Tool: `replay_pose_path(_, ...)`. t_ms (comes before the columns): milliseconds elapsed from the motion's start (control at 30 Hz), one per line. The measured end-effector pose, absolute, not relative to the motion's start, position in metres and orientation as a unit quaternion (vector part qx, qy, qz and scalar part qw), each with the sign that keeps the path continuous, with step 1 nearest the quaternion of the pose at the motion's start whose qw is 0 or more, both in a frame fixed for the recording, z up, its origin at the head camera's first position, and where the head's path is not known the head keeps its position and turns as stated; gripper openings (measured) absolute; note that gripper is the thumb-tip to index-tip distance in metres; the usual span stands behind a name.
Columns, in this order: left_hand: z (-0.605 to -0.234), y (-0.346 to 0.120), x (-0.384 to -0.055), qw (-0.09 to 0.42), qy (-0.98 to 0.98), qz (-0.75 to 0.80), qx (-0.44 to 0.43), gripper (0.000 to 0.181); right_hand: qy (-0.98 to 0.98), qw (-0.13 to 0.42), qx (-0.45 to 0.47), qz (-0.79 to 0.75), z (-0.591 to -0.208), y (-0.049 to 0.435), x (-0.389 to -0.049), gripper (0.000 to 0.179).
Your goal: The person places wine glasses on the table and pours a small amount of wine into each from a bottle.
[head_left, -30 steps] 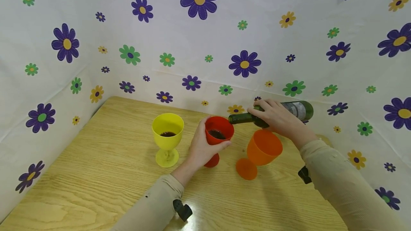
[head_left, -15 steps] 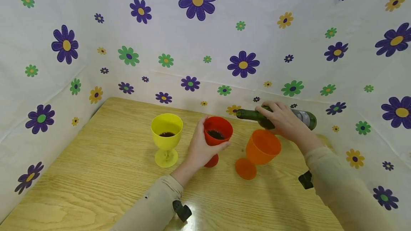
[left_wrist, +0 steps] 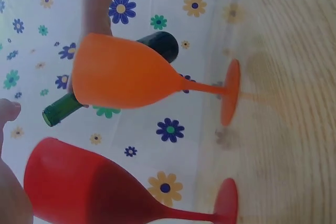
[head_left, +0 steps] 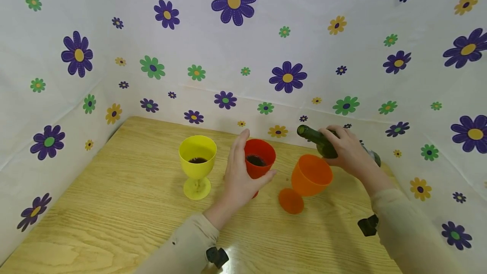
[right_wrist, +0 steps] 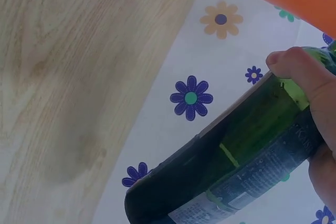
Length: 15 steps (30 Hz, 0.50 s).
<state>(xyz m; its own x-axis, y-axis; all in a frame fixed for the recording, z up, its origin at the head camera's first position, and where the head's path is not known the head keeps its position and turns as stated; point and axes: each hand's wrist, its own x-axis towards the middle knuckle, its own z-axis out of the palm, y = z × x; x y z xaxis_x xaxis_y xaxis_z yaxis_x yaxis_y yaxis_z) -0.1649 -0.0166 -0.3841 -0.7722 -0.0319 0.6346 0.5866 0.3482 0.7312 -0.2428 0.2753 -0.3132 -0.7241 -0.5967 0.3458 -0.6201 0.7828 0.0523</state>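
Note:
My left hand (head_left: 239, 183) is spread beside the red goblet (head_left: 265, 149), fingers straight and thumb held out in front of the cup. Dark liquid shows inside that goblet, which stands upright on the wooden table (head_left: 152, 215). In my right hand (head_left: 348, 153) I grip a green glass wine bottle (head_left: 317, 137) around its shoulder, behind the orange goblet (head_left: 310, 176). The bottle leans with its open mouth up and to the left, and its labelled body (right_wrist: 226, 177) slopes down in the right wrist view. No liquid is visible in the orange goblet.
A yellow goblet (head_left: 197, 153), also with dark liquid, stands left of the red one. White cloth walls (head_left: 182, 45) printed with flowers enclose the table's back and sides. The orange goblet's bowl (left_wrist: 123, 72) stands close between the red goblet and the bottle.
My right hand has carried the bottle to the right, away from the red goblet, and its neck has tipped upward. The left hand's fingers have straightened and loosened from the red goblet.

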Motion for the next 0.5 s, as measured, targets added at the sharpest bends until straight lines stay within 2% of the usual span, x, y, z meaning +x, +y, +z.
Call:
replay_pose_path(100, -0.378, -0.013, -0.158, 0.31, -0.751, -0.54, -0.217, 0.091, -0.931, 0.188, 0.307, 0.062, -0.316, 0.279, -0.238, 0.08)
replay_pose_path(267, -0.373, -0.002, -0.145, 0.298, -0.722, -0.561, -0.274, 0.081, -0.932, 0.209, 0.279, 0.1, -0.319, 0.284, -0.23, 0.08)
replay_pose_path(500, -0.379, 0.018, -0.137, 0.184, -0.725, -0.596, -0.29, 0.078, -0.931, 0.231, 0.254, 0.121, -0.325, 0.29, -0.219, 0.082)
